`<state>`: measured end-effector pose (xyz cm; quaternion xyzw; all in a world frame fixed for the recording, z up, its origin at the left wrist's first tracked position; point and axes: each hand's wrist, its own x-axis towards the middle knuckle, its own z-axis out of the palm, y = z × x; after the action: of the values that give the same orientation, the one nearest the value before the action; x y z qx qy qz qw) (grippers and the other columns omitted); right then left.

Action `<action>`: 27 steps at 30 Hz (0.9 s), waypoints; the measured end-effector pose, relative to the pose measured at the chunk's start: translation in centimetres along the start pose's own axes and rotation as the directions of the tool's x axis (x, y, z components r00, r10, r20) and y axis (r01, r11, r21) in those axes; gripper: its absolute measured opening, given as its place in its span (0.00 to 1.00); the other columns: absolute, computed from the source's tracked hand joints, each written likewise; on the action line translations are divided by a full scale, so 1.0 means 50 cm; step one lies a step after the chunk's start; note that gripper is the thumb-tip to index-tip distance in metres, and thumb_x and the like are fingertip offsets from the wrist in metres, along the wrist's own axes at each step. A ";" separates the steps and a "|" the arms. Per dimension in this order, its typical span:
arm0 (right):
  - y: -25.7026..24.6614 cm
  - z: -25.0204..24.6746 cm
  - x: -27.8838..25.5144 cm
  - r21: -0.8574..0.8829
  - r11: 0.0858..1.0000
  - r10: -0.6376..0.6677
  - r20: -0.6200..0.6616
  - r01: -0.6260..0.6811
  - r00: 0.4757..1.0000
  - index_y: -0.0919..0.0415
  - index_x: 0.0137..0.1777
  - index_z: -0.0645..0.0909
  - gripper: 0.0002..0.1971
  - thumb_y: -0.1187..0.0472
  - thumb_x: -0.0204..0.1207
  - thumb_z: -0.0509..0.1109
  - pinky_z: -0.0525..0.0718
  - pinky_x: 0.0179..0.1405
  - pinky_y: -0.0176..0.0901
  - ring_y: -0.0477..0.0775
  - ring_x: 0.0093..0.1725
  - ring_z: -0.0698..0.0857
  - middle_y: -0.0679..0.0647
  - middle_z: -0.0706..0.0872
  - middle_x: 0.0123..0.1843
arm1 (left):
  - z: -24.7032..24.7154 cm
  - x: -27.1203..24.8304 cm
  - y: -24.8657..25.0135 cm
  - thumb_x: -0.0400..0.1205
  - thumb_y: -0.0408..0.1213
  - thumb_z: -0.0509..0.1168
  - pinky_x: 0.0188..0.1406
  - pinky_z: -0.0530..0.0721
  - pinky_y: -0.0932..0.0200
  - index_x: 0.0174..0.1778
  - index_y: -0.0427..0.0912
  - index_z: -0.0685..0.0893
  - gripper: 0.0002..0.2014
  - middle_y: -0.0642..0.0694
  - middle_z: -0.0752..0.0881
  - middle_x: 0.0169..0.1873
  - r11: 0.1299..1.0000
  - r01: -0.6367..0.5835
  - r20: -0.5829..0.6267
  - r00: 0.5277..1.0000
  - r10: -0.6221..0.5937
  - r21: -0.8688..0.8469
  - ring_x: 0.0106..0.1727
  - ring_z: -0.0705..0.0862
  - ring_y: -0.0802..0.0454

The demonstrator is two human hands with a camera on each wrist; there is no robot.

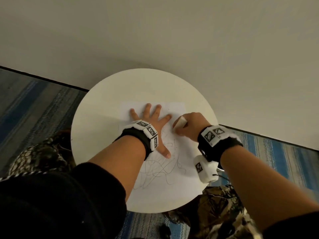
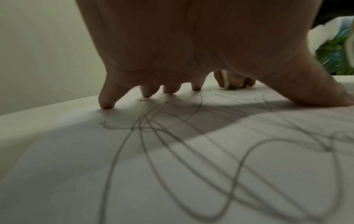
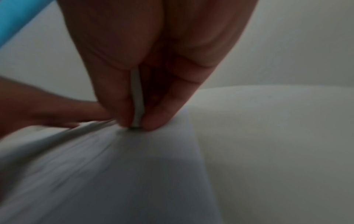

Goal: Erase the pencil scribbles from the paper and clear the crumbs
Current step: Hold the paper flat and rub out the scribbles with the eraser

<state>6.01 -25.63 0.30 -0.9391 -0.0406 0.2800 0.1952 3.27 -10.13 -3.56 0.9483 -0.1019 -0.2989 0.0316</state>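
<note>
A white sheet of paper (image 1: pixel 181 183) lies on the round white table (image 1: pixel 96 138). Looping pencil scribbles (image 1: pixel 164 168) cover its near half, and the same scribbles (image 2: pixel 172 144) fill the left wrist view. My left hand (image 1: pixel 151 121) presses flat on the sheet with its fingers (image 2: pixel 107 100) spread. My right hand (image 1: pixel 191 125) pinches a white eraser (image 1: pixel 180 124) between thumb and fingers, and the eraser (image 3: pixel 137 103) tip touches the paper beside the left index finger. A few dark crumbs (image 2: pixel 142 100) lie near the left fingertips.
The table stands against a plain pale wall (image 1: pixel 155 31). Blue striped carpet (image 1: pixel 34 104) lies on both sides. My knees in patterned trousers (image 1: pixel 222 204) sit under the table's near edge.
</note>
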 end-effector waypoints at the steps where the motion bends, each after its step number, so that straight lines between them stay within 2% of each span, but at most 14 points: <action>1: 0.003 0.013 -0.013 -0.019 1.000 -0.014 0.011 0.014 1.000 0.57 0.46 0.88 0.05 0.59 0.72 0.75 0.87 0.55 0.47 0.55 0.49 0.89 0.54 0.91 0.47 | 0.001 0.001 0.000 0.53 0.78 0.71 0.69 0.44 0.14 0.81 0.64 0.34 0.69 0.49 0.29 0.82 1.000 -0.003 -0.003 1.000 0.003 -0.003 0.82 0.30 0.36; 2: 0.005 0.022 -0.027 -0.041 0.999 -0.030 0.062 0.033 0.998 0.54 0.43 0.87 0.02 0.59 0.72 0.75 0.86 0.52 0.45 0.54 0.47 0.88 0.52 0.90 0.45 | 0.001 0.003 0.000 0.52 0.78 0.71 0.69 0.45 0.14 0.81 0.64 0.34 0.69 0.49 0.29 0.82 1.000 -0.006 -0.008 1.000 0.006 -0.002 0.82 0.30 0.36; 4: 0.005 0.019 -0.039 -0.072 0.996 -0.031 0.195 0.046 0.980 0.47 0.37 0.85 0.05 0.58 0.71 0.77 0.85 0.45 0.41 0.51 0.43 0.87 0.48 0.88 0.38 | 0.002 0.005 0.002 0.52 0.78 0.71 0.69 0.45 0.14 0.81 0.64 0.34 0.69 0.49 0.30 0.82 1.000 -0.010 -0.012 1.000 0.010 0.004 0.82 0.31 0.36; 5: 0.006 0.010 -0.035 -0.085 0.996 -0.015 0.202 0.033 0.979 0.47 0.36 0.85 0.06 0.58 0.70 0.77 0.83 0.41 0.38 0.49 0.40 0.87 0.47 0.87 0.36 | 0.002 0.005 0.004 0.52 0.79 0.71 0.69 0.45 0.14 0.81 0.64 0.35 0.69 0.49 0.31 0.82 1.000 -0.009 -0.015 1.000 0.009 0.007 0.82 0.31 0.36; 7: 0.006 -0.003 -0.020 -0.051 0.999 0.006 0.109 0.000 0.994 0.51 0.41 0.88 0.01 0.58 0.71 0.77 0.81 0.37 0.37 0.51 0.42 0.87 0.49 0.88 0.38 | 0.001 0.005 0.004 0.52 0.79 0.71 0.69 0.44 0.14 0.82 0.64 0.35 0.69 0.49 0.31 0.83 1.000 0.001 -0.013 1.000 -0.001 0.004 0.82 0.31 0.36; 9: 0.010 0.008 -0.021 0.016 1.000 0.010 0.007 -0.010 1.000 0.55 0.47 0.89 0.05 0.60 0.72 0.75 0.82 0.39 0.37 0.53 0.45 0.87 0.51 0.88 0.42 | -0.001 0.003 0.004 0.52 0.79 0.71 0.69 0.44 0.15 0.82 0.64 0.35 0.69 0.49 0.31 0.83 1.000 0.005 -0.008 1.000 -0.005 -0.004 0.82 0.31 0.36; 10: 0.011 0.019 -0.031 0.016 1.000 -0.005 0.004 0.004 1.000 0.56 0.48 0.88 0.05 0.60 0.73 0.75 0.83 0.42 0.39 0.53 0.46 0.87 0.51 0.88 0.44 | -0.001 0.003 0.004 0.52 0.78 0.71 0.69 0.45 0.14 0.82 0.64 0.35 0.69 0.49 0.31 0.83 1.000 0.003 -0.010 1.000 -0.003 -0.003 0.82 0.31 0.36; 12: 0.013 0.037 -0.051 -0.036 0.998 -0.042 0.098 0.046 0.994 0.57 0.48 0.88 0.06 0.60 0.72 0.76 0.86 0.50 0.44 0.53 0.48 0.88 0.52 0.90 0.46 | 0.000 0.005 0.004 0.51 0.79 0.71 0.68 0.46 0.14 0.82 0.64 0.36 0.70 0.50 0.32 0.83 1.000 0.000 -0.024 1.000 0.000 0.001 0.82 0.32 0.36; 14: 0.013 0.028 -0.049 -0.073 0.997 -0.020 0.173 0.033 0.985 0.57 0.47 0.89 0.07 0.58 0.70 0.77 0.88 0.52 0.46 0.54 0.49 0.89 0.54 0.91 0.46 | -0.001 0.006 0.005 0.51 0.79 0.71 0.69 0.46 0.14 0.82 0.64 0.35 0.70 0.49 0.32 0.83 1.000 -0.001 -0.025 1.000 0.002 0.008 0.82 0.32 0.36; 16: 0.009 0.013 -0.031 -0.063 0.998 0.004 0.123 0.004 0.992 0.57 0.48 0.89 0.08 0.57 0.70 0.78 0.88 0.52 0.47 0.55 0.48 0.90 0.54 0.91 0.46 | -0.002 0.005 0.006 0.52 0.79 0.71 0.69 0.45 0.15 0.82 0.63 0.35 0.69 0.49 0.31 0.83 1.000 0.007 -0.019 1.000 -0.006 0.008 0.82 0.31 0.36; 19: 0.004 0.023 -0.026 0.060 0.998 0.022 -0.015 -0.021 1.000 0.57 0.50 0.89 0.08 0.58 0.72 0.75 0.88 0.50 0.45 0.56 0.49 0.90 0.55 0.91 0.48 | -0.002 0.005 0.006 0.52 0.79 0.70 0.69 0.45 0.14 0.82 0.64 0.35 0.69 0.49 0.32 0.83 1.000 0.012 -0.020 1.000 -0.012 0.000 0.82 0.31 0.36; 21: 0.000 0.045 -0.048 0.045 0.999 0.007 0.035 -0.009 0.999 0.56 0.46 0.89 0.06 0.58 0.71 0.75 0.85 0.44 0.41 0.54 0.46 0.89 0.53 0.91 0.45 | -0.001 0.005 0.008 0.51 0.79 0.71 0.68 0.46 0.14 0.82 0.64 0.36 0.70 0.49 0.32 0.83 1.000 0.012 -0.027 1.000 -0.012 0.002 0.82 0.32 0.35; 24: -0.004 0.041 -0.046 0.026 1.000 0.004 0.146 -0.008 0.989 0.56 0.41 0.89 0.04 0.57 0.69 0.77 0.87 0.49 0.44 0.53 0.45 0.89 0.52 0.91 0.41 | -0.002 0.007 0.010 0.50 0.79 0.70 0.69 0.46 0.14 0.82 0.63 0.36 0.70 0.50 0.33 0.83 1.000 0.017 -0.036 0.999 -0.017 0.008 0.82 0.32 0.35; 27: 0.006 0.022 0.001 0.145 0.987 0.077 -0.024 -0.073 0.997 0.63 0.46 0.89 0.10 0.58 0.71 0.74 0.90 0.53 0.50 0.60 0.48 0.91 0.59 0.93 0.45 | 0.002 0.006 0.007 0.50 0.81 0.68 0.69 0.46 0.15 0.81 0.63 0.35 0.70 0.50 0.32 0.83 1.000 0.017 -0.036 0.999 -0.017 0.014 0.82 0.32 0.36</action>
<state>5.44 -25.51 -0.65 -0.9274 0.0178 0.2756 0.2522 3.37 -10.54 -3.75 0.9546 -0.0954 -0.2812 0.0242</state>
